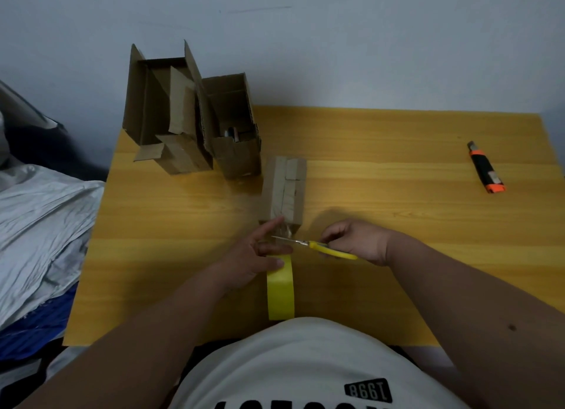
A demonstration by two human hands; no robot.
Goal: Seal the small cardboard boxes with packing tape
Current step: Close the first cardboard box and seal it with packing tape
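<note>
Dim, flat indoor light with a cool grey cast, soft shadows on the table (397, 152) beneath the hands, no glare, mild softness overall, wide-angle bending and darkening toward the edges

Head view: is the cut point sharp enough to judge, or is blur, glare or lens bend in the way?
Head view: dim, flat light; soft blur at the scissors tips and clear tape beside the closed box; table edges bow from the wide lens; no strong glare.

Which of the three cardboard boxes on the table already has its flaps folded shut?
The small box nearest the hands, just beyond the scissors. The two boxes at the table's far left corner stand open-topped.
</note>
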